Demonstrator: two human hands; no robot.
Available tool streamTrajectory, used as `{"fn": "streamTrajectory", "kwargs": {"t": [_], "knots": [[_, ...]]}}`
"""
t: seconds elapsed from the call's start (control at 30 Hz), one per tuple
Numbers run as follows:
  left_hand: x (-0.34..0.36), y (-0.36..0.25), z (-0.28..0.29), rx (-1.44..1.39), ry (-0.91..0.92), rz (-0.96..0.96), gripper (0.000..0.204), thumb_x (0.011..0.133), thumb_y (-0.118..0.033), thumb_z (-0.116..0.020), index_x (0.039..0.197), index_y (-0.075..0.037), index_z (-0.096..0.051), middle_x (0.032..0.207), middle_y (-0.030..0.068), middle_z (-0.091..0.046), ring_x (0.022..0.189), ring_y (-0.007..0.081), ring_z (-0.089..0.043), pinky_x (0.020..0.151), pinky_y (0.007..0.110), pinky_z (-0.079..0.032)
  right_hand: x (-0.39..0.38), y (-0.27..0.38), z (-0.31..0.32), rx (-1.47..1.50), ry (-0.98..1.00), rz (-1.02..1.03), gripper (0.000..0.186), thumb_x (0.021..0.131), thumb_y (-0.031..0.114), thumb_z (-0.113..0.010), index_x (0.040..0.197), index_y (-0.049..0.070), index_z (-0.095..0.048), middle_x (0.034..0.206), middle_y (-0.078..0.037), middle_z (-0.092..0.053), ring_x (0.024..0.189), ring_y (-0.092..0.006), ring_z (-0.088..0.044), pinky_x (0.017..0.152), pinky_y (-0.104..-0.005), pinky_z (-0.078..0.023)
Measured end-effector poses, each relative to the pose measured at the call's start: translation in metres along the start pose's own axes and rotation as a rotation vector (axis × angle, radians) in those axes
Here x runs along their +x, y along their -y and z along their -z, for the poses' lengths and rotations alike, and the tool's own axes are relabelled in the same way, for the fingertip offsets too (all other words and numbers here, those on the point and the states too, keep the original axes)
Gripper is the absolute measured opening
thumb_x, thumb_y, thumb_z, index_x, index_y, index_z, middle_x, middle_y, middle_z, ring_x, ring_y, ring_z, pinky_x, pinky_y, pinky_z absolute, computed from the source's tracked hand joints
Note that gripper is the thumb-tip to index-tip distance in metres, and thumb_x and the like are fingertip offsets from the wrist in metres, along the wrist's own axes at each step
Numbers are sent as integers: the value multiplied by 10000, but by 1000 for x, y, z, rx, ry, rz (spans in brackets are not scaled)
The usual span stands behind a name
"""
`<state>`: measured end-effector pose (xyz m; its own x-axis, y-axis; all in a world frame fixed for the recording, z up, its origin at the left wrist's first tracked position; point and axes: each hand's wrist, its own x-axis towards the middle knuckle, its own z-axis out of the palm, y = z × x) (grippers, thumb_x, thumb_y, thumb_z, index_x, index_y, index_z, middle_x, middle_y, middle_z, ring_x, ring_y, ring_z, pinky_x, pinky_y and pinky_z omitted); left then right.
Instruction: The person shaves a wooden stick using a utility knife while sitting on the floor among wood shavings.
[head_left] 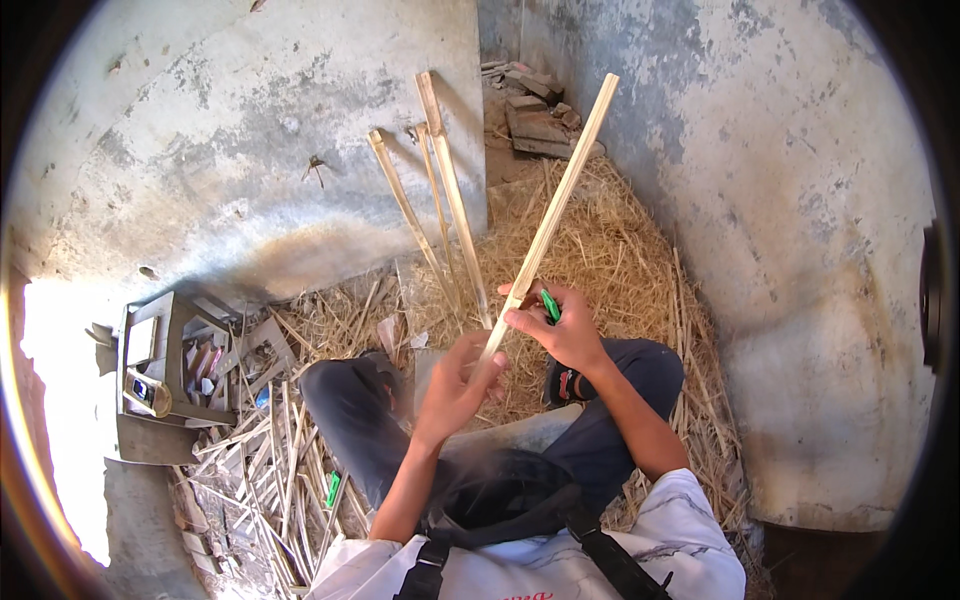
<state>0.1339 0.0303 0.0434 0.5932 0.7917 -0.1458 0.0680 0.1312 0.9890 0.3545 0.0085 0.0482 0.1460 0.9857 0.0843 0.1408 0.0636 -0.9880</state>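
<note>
A long pale bamboo strip (562, 200) slants up and to the right in front of me, its far end raised. My left hand (456, 388) is closed round its lower end. Higher up, near a joint in the bamboo, my right hand (566, 333) pinches the same strip. A small green tool (550, 306), perhaps a cutter, is also in my right hand; its working end is hidden. Beyond my hands, several other bamboo strips (455, 190) lean upright against the wall.
Straw-like shavings (610, 250) cover the floor ahead. Loose bamboo pieces (270, 480) and a second green tool (333, 488) lie at the left. A wooden box frame (150, 437) holds odds and ends there. Bricks (535, 125) are piled far back, between worn walls (800, 250).
</note>
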Motion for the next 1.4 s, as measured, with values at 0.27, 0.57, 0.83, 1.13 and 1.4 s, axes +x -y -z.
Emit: {"fn": "streamTrajectory", "kwargs": {"t": [0.27, 0.57, 0.83, 1.13, 1.4], "knots": [[7, -2, 8, -221, 0, 26, 285, 1160, -259, -575, 1235, -6, -682, 723, -85, -487, 585, 19, -392, 524, 238, -293, -2, -2, -1, -145, -110, 272, 415, 984, 261, -798, 1336, 51, -730, 885, -11, -717, 693, -125, -666, 600, -338, -486], [4, -10, 8, -79, -116, -31, 304, 1147, -268, -600, 1242, 1, -705, 704, -83, -500, 607, 16, -428, 541, 244, -330, -6, 2, -10, -700, -124, 528, 322, 1006, 368, -769, 1120, 69, -738, 950, -80, -770, 739, -286, -742, 634, -390, -566], [2, -8, 3, 228, -284, -129, 295, 1113, -265, -662, 1147, 20, -731, 724, 16, -617, 678, 58, -507, 587, 315, -417, -6, 3, -18, -740, -133, 614, 310, 1003, 376, -767, 1098, 82, -743, 959, -74, -784, 757, -279, -764, 627, -393, -584], [-2, -13, 4, 230, -275, -102, 295, 1108, -252, -664, 1137, 30, -747, 708, 56, -642, 666, 83, -544, 592, 334, -424, -9, 6, -22, -769, -179, 565, 282, 982, 339, -801, 1070, 75, -761, 927, -80, -797, 741, -276, -776, 614, -389, -592], [1, -3, 7, 266, -258, -90, 345, 1113, -315, -645, 1104, 14, -747, 717, 82, -647, 663, 121, -568, 613, 359, -446, -7, 11, -19, -810, -209, 507, 289, 981, 360, -800, 1061, 84, -784, 905, -52, -801, 708, -253, -771, 594, -365, -578]]}}
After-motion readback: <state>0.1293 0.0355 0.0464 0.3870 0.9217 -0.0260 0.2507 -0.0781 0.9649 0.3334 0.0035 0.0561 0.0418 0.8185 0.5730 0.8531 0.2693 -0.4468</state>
